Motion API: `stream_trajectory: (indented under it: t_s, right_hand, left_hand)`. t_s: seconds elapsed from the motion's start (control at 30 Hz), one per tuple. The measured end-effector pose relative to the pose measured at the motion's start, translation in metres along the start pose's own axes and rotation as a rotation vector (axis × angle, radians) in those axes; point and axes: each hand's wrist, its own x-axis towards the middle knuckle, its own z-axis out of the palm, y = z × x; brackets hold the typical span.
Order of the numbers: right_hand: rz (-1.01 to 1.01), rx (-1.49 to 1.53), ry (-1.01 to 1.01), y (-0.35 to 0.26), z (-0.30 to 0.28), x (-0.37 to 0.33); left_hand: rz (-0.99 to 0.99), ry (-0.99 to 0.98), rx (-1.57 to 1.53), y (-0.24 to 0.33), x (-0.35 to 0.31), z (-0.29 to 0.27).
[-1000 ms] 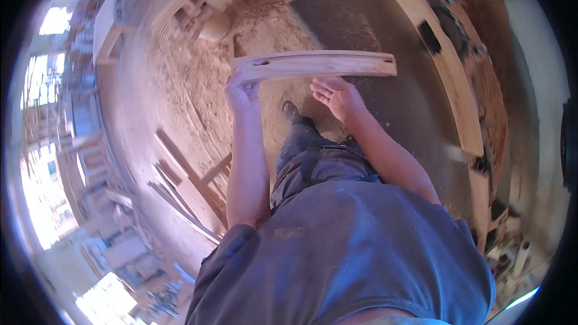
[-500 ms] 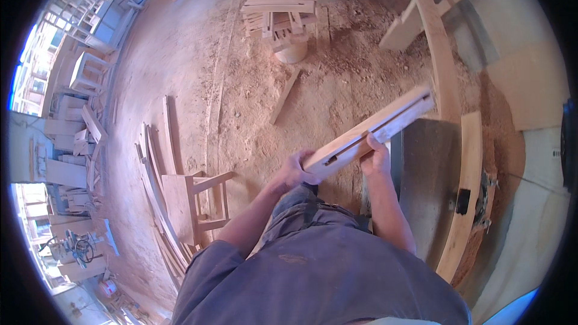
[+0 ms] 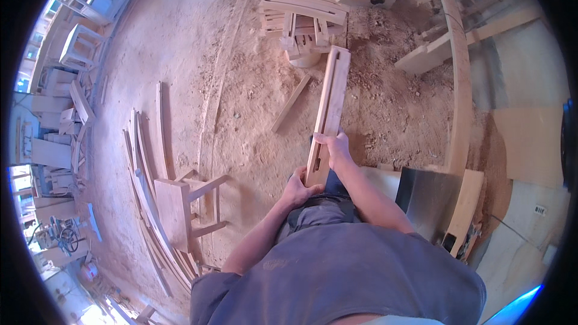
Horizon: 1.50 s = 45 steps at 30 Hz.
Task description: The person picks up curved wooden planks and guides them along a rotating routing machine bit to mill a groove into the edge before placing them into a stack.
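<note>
A long pale wooden piece (image 3: 332,93) with a lengthwise groove and a short slot near its lower end is held in front of my body. My left hand (image 3: 297,188) grips its near end, close to my waist. Higher up, my right hand (image 3: 335,146) is closed round the piece from the right, thumb across the grooved face. The far end points away toward a stack of similar slotted wooden pieces (image 3: 304,5), which rests on a pale round support (image 3: 303,60).
A wooden stool (image 3: 173,210) lies on its side at the left, beside long thin strips (image 3: 143,183). A loose stick (image 3: 291,103) lies on the dusty floor ahead. To my right are a dark metal plate (image 3: 425,195) and a wooden beam (image 3: 463,207).
The wooden piece has swung left from a slant toward the right to nearly straight ahead, both hands still on it. My view has turned rightward, away from the machine plate.
</note>
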Motion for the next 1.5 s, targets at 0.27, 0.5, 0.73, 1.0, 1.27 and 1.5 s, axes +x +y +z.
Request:
stream_trajectory:
  t_s: [0.27, 0.5, 0.73, 1.0, 1.27, 1.5]
  right_hand:
    - [-0.236, -0.613, -0.053, -0.080, 0.033, 0.246]
    - [-0.447, -1.494, -0.082, -0.183, 0.091, 0.436]
    - [-1.071, -1.662, -0.011, -0.193, 0.100, 0.567]
    - [-0.616, -1.373, -0.481, -0.226, 0.097, 0.575]
    - [-0.774, -1.549, -0.353, -0.196, 0.095, 0.566]
    - [-0.762, -1.564, -0.428, -0.192, 0.091, 0.562]
  left_hand:
    - [-0.195, 0.422, -0.070, 0.007, 0.093, -0.086]
    - [-0.522, 0.746, 0.036, 0.030, 0.091, -0.103]
    - [-0.571, 0.611, -0.018, 0.076, 0.147, -0.069]
    - [-0.590, 0.570, 0.025, 0.084, 0.169, -0.090]
    - [-0.662, 0.633, 0.092, 0.094, 0.162, -0.106]
    - [-0.610, 0.591, 0.078, 0.117, 0.171, -0.101]
